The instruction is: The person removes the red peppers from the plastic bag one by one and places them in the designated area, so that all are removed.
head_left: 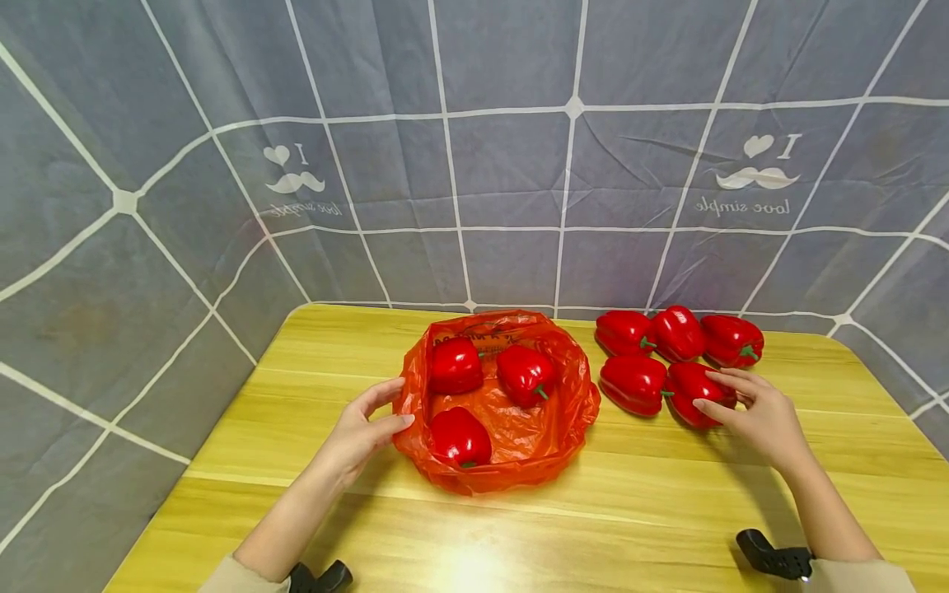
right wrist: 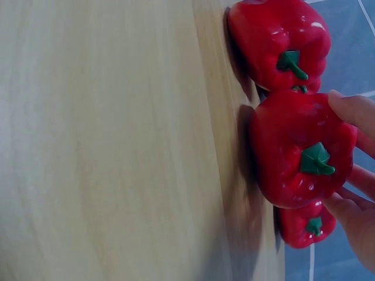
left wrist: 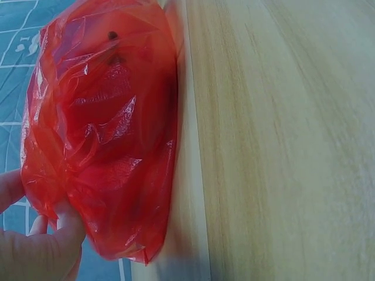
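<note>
A red plastic bag [head_left: 511,473] stands with its mouth spread wide, and three red bell peppers lie inside, one of them at the front left [head_left: 461,436]. My left hand [head_left: 362,428] holds the bag's left side with thumb and fingers; in the left wrist view the plastic [left wrist: 117,158] bunches at the fingertips. To the right, my right hand [head_left: 759,412] grips a bell pepper [head_left: 693,394] between thumb and fingers. That pepper [right wrist: 299,152] has a green stem facing the right wrist camera. Whether it touches the table cannot be told.
Beside the gripped pepper lies another bell pepper [head_left: 633,384]. Behind them, three more form a row, with one in the middle [head_left: 678,333]. All rest on a wooden table [head_left: 474,543]. A grey curtain [head_left: 511,181] with white lines hangs along the back and sides.
</note>
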Action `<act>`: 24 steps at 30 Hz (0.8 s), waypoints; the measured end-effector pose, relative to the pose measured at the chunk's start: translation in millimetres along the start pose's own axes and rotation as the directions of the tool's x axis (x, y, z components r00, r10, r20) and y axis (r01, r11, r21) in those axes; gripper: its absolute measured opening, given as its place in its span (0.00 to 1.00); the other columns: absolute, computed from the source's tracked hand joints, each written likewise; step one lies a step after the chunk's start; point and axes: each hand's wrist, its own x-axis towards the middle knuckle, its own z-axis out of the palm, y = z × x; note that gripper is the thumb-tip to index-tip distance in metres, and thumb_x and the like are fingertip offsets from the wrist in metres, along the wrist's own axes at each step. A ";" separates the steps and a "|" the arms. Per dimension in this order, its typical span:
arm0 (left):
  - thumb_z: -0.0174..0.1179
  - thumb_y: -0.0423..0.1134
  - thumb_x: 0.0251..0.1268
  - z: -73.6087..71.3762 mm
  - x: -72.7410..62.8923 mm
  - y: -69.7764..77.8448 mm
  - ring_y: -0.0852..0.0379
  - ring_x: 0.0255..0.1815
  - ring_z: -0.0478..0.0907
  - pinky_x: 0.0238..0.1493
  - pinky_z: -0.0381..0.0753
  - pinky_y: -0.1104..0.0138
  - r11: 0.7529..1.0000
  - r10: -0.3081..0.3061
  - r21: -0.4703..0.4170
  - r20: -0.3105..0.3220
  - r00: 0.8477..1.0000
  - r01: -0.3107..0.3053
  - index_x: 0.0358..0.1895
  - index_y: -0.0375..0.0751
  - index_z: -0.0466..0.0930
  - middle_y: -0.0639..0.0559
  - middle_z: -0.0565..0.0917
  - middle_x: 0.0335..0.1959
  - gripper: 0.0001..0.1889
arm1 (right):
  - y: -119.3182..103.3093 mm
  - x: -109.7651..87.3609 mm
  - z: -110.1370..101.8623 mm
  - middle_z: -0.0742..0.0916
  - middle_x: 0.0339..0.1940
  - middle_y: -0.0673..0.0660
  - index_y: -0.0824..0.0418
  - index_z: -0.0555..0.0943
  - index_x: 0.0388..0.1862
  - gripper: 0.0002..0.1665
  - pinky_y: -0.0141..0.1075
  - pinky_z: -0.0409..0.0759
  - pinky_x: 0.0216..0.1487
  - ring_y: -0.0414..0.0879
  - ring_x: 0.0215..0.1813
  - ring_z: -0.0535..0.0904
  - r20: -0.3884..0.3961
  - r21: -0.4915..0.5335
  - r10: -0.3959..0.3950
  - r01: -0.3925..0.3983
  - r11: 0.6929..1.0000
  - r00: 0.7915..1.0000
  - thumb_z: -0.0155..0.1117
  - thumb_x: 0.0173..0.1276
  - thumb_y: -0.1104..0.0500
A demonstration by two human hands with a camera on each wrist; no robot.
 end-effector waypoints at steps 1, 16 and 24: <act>0.57 0.27 0.59 0.1 0.1 0.4 0.58 0.44 0.75 0.43 0.78 0.71 1.000 0.000 -0.001 -0.001 1.000 0.000 0.66 0.35 0.62 0.39 0.62 0.64 0.29 | 0.0 0.9 -0.2 0.75 0.56 0.71 0.71 0.78 0.52 0.30 0.09 0.59 0.40 0.65 0.55 0.68 0.010 0.003 0.001 -0.001 1.000 1.000 0.72 0.55 0.54; 0.58 0.28 0.59 0.6 -1.3 2.5 0.53 0.49 0.72 0.43 0.78 0.71 1.000 -0.006 0.006 -0.008 1.000 0.006 0.65 0.35 0.63 0.40 0.63 0.63 0.29 | 0.6 8.6 -1.9 0.74 0.57 0.74 0.72 0.77 0.53 0.31 0.10 0.60 0.38 0.69 0.55 0.69 0.059 -0.014 -0.014 0.015 1.000 0.998 0.71 0.56 0.54; 0.57 0.26 0.59 1.4 -0.3 4.2 0.57 0.45 0.75 0.43 0.78 0.72 1.000 -0.012 -0.012 -0.010 1.000 0.012 0.65 0.35 0.63 0.39 0.63 0.63 0.29 | -2.9 10.8 -5.8 0.74 0.56 0.73 0.72 0.77 0.53 0.30 0.09 0.60 0.39 0.68 0.55 0.68 0.075 -0.012 -0.046 0.047 0.999 0.996 0.72 0.55 0.55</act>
